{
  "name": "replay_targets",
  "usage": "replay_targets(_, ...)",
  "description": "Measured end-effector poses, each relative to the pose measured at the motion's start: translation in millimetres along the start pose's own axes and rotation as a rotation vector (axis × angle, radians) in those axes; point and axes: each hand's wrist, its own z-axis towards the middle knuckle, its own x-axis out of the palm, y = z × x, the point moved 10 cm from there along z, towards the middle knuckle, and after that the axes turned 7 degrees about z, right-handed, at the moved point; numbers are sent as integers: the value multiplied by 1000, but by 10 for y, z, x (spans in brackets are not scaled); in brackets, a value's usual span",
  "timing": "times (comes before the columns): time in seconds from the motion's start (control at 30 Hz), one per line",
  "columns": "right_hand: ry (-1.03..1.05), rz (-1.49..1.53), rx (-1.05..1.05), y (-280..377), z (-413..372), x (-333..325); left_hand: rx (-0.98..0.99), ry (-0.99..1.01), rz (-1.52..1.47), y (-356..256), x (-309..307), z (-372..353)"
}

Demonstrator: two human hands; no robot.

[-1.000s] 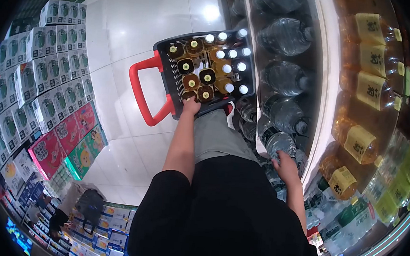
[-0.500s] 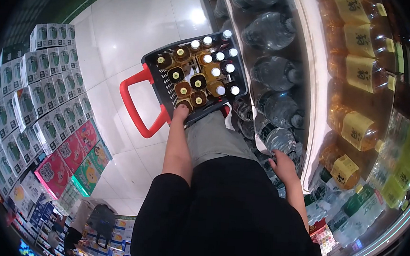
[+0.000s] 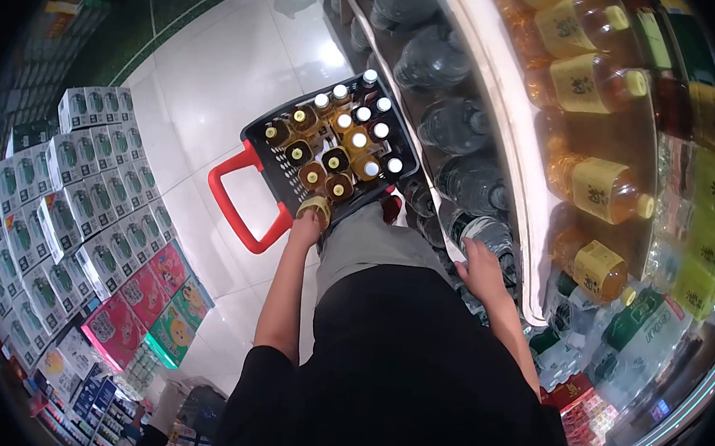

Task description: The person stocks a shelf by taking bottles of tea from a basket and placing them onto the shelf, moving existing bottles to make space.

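My left hand [image 3: 307, 227] is closed around a bottle with a yellow cap [image 3: 315, 207] at the near corner of the dark shopping basket [image 3: 272, 166]. That bottle leans, and part of its yellowish side shows above my fingers. Inside the basket stand several yellow-capped bottles [image 3: 312, 177] and several white-capped bottles [image 3: 358, 140], all upright. The basket's red handle [image 3: 220, 199] juts out to the left. My right hand [image 3: 484, 275] is at the pale shelf edge [image 3: 453, 248], beside a clear water bottle [image 3: 489, 232]. Its thumb and fingers are apart, with nothing seen in them.
Large clear bottles [image 3: 451, 123] line the low shelf at right, with amber drink bottles [image 3: 602, 190] beyond. Stacked white cartons [image 3: 73, 195] and pink boxes [image 3: 127, 319] stand at left. Pale floor tiles [image 3: 205, 88] lie between. Another person [image 3: 163, 417] is at lower left.
My left hand has drawn toward me with the bottle, whose side now shows more. My right hand has moved slightly along the shelf edge. The whole view has shifted a little.
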Motion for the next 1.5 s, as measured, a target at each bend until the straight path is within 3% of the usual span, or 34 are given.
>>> replay_targets(0.1,-83,27,-49,117,9,-148,101,70,135,-321,-287,-428)
replay_targets(0.23,-82,112,-44,239,-7,-273,215,7,231,-829,-755,-979)
replay_targets(0.4,-250,211,-195,456,-111,-500,389,-87,389,-1565,-1231,-1713)
replay_targets(0.53,-287,329,-282,560,-202,-646,706,-88,141,-2212,-1722,-2243)
replay_targets(0.63,-293,414,-338,675,-225,-758,869,-44,267,-2806,-1964,-2827)
replay_targets(0.67,-305,437,-384,747,-262,-877,870,-43,387,-2991,-1995,-3011)
replay_targets(0.77,-306,486,-486,848,-328,-1046,1133,-56,666,-3538,-2025,-3610)
replay_targets(1.0,-456,735,-718,836,-707,-1563,1524,125,837,-4300,-2008,-4635)
replay_targets(1.13,-337,1087,-669,828,-1070,-1857,1641,201,869,-4622,-1948,-4949)
replay_targets(1.23,-508,1338,-558,536,-1137,-1678,1745,17,819,-4878,-1924,-4981)
replay_targets(1.27,-654,1305,-531,389,-1139,-1586,1806,-4,849,-4934,-1901,-4977)
replay_targets(1.3,-712,1394,-563,313,-1172,-1583,2111,151,489,-4987,-1906,-5057)
replay_targets(1.37,-751,1694,-553,144,-1195,-1553,1751,177,559,-5190,-1787,-4805)
replay_targets(1.4,-765,1778,-651,92,-1231,-1608,1813,47,612,-5232,-1793,-4996)
replay_targets(1.47,-865,1883,-560,-153,-1252,-1464,2122,-89,458,-5020,-1935,-5418)
replay_targets(1.5,-885,1954,-533,-247,-1270,-1409,2108,8,345,-4813,-2067,-5679)
